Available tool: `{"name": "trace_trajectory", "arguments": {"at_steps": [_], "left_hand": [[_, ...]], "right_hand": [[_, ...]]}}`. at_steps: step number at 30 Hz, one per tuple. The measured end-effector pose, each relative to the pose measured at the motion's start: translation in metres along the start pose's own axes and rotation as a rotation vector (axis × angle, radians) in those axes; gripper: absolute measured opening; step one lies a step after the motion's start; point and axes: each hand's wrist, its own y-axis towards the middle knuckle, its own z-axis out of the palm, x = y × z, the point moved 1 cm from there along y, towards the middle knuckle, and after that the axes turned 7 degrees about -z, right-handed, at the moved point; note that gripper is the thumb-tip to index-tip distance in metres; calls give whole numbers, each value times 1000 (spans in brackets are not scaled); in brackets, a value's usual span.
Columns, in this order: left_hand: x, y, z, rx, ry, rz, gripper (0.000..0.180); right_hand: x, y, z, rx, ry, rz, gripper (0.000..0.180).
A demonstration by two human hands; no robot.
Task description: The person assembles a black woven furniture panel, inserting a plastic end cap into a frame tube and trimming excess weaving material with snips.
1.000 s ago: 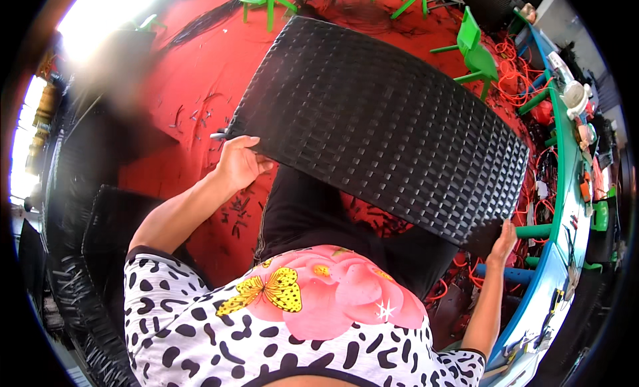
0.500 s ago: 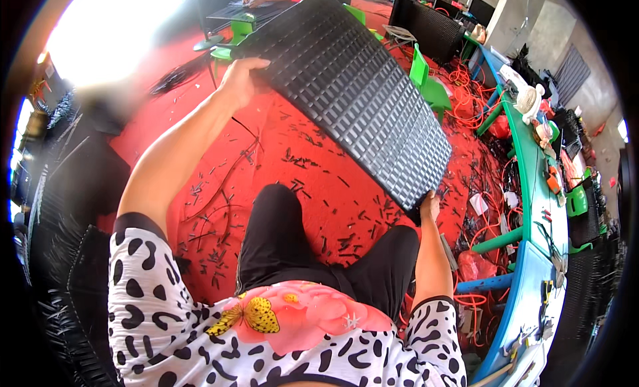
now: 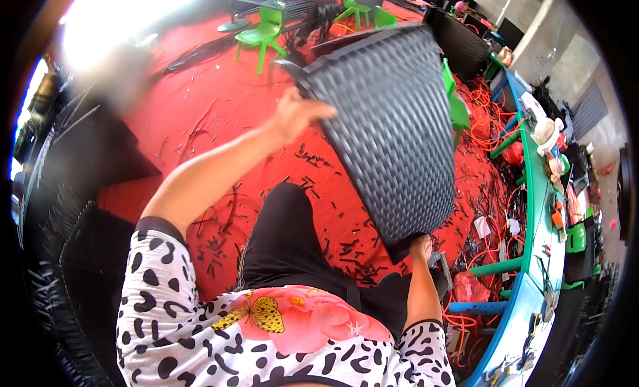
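Note:
A black woven panel (image 3: 393, 130), with a glossy basket weave over its face, is held up tilted in front of me above the floor. My left hand (image 3: 299, 114) is closed on its left edge, thumb along the near side; the other fingers are mostly hidden. Its lower right corner sits in my right hand (image 3: 421, 247), which is closed around it near my right knee. A dark curved piece (image 3: 291, 68) sticks out at the panel's upper left corner, beside my left hand.
Dark scraps (image 3: 353, 250) litter the red floor (image 3: 180, 134). Along the right runs a green and blue bench (image 3: 538, 240) with tools on it and orange tubing (image 3: 482, 114) beside it. A green chair (image 3: 263, 34) stands at far left; dark panels (image 3: 100, 147) are nearer.
The panel has swung and turned, showing a different, more tightly woven side. My left hand has moved right and down with its edge; my right hand has lowered slightly.

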Motion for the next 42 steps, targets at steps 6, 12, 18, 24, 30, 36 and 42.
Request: {"name": "trace_trajectory", "arguments": {"at_steps": [6, 12, 18, 24, 30, 36, 42], "left_hand": [[49, -106, 112, 363, 172, -189, 23], [98, -122, 154, 326, 569, 251, 29], [102, -112, 179, 385, 537, 221, 33], [99, -109, 195, 389, 531, 249, 30], [80, -112, 167, 500, 615, 141, 30], [67, -136, 137, 417, 649, -7, 34], [68, -154, 146, 342, 224, -36, 68]], "right_hand": [[-16, 13, -28, -77, -4, -293, 31], [-44, 10, -64, 171, -198, -501, 33], [-21, -62, -156, -132, 501, -287, 26], [58, -145, -266, -402, 888, -777, 19], [158, -162, -284, -43, 599, -1021, 41], [201, -170, -267, 244, 1108, -859, 48], [182, -172, -270, 70, 1639, -742, 44]]}}
